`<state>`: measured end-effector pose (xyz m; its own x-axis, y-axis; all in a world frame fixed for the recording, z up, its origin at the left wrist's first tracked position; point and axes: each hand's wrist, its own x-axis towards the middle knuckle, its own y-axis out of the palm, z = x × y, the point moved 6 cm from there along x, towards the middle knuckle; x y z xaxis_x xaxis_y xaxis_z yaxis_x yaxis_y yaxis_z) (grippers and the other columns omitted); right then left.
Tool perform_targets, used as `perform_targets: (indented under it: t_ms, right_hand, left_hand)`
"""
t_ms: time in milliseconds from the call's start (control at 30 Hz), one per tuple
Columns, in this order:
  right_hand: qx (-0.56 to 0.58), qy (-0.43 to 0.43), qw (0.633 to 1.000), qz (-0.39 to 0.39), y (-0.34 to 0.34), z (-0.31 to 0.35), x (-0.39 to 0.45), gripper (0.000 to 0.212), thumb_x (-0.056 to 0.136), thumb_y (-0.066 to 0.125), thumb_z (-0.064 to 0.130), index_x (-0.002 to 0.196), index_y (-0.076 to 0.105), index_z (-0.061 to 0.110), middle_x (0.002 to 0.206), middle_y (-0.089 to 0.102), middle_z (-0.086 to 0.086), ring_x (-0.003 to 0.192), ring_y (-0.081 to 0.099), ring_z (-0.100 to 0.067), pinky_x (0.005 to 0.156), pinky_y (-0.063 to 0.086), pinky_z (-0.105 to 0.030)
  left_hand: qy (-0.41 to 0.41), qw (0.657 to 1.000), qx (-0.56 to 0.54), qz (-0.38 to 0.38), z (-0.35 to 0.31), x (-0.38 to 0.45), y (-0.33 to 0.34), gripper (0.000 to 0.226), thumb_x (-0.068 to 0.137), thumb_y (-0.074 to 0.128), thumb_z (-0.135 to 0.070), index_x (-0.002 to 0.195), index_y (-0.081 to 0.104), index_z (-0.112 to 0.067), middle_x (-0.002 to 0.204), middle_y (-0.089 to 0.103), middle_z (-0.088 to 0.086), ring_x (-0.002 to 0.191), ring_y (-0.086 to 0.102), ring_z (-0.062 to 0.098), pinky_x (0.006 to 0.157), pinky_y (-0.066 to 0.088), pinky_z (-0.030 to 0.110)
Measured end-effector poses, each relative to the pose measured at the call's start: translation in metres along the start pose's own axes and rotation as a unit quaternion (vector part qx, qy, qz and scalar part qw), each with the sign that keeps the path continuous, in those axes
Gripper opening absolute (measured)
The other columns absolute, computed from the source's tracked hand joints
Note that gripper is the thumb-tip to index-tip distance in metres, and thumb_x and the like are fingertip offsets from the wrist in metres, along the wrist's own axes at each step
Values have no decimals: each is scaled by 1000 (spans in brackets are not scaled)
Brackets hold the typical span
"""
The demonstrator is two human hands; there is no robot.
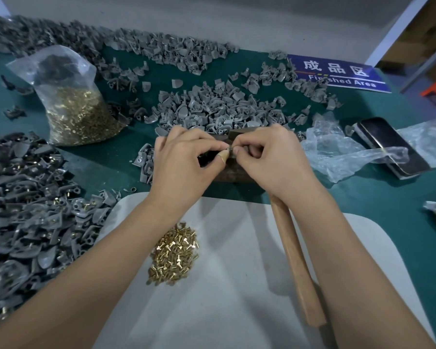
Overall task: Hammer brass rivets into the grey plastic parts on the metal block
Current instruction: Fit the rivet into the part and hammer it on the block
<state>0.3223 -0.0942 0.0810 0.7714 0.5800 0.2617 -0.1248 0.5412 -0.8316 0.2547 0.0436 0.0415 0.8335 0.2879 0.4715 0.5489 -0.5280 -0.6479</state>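
Both hands meet over the dark metal block (233,173) at the table's middle. My left hand (184,159) and my right hand (272,157) pinch a small grey plastic part (230,149) between their fingertips, just above the block; a rivet in it cannot be made out. The left thumb wears a tan tape wrap. A loose pile of brass rivets (175,254) lies on the white mat (237,285) near me. The hammer's wooden handle (296,263) lies on the mat under my right wrist, its head hidden by the hand.
Grey plastic parts (219,107) are heaped behind the block, riveted ones (23,217) piled at the left. A plastic bag of rivets (73,112) stands back left. A phone (388,144) on crumpled plastic wrap and a blue sign (337,74) lie at the right.
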Motion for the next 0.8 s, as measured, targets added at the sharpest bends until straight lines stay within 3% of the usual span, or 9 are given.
perform_targets:
  t_ms: [133,300,367,467,567,633,700,800]
  right_hand:
    - [0,-5,1000,-14,1,-1,-1,15,87,68,17,75,75,22,54,45,8,67,47,-21,89,46,-35]
    - [69,42,994,-79,-14,-12,-13,9,90,72,16,91,79,21,88,62,6,88,55,-5,85,43,-20]
    - [59,112,987,-101,-26,-25,-21,6,90,73,31,85,71,29,83,59,10,78,54,-1,70,43,-23]
    - [-28,240,970,17,-22,-45,-37,41,75,79,61,85,52,31,79,57,11,69,54,-3,53,35,-30]
    - [-32,270,960,60,-19,-49,-45,36,81,80,50,82,52,28,78,62,8,68,58,-7,54,39,-29]
    - [26,264,963,51,-23,-47,-46,22,92,71,36,81,58,22,68,69,2,60,65,-13,56,52,-34]
    - [73,244,967,32,-32,-45,-46,20,100,58,28,83,61,17,59,70,-1,47,64,-11,53,54,-36]
    - [118,181,976,-6,-52,-42,-45,24,107,43,26,94,60,16,71,68,-1,46,57,-9,48,51,-37]
  left_hand:
    - [7,999,9,32,-2,3,-1,10,90,71,-44,99,75,-39,100,66,-21,99,45,5,85,25,31]
    - [-10,999,20,26,-6,2,-4,10,91,71,-46,98,76,-40,99,67,-22,99,47,7,87,28,35]
    - [-13,999,20,23,-6,3,-5,12,90,71,-48,97,77,-40,97,67,-22,99,48,9,86,27,34]
    - [-17,999,23,21,-5,4,-7,14,89,71,-50,98,77,-41,94,67,-21,97,49,10,85,28,35]
    - [-15,999,27,23,-7,4,-8,17,89,71,-52,100,78,-41,93,66,-20,96,48,10,85,28,36]
    - [-11,999,28,23,-8,4,-8,18,90,69,-53,100,78,-41,93,66,-20,95,47,9,84,29,36]
    - [-9,999,28,24,-9,3,-8,18,91,69,-52,99,79,-40,92,66,-19,95,47,9,85,30,37]
    - [-9,999,33,26,-9,3,-8,17,92,69,-50,101,79,-40,93,65,-19,95,47,10,85,31,38]
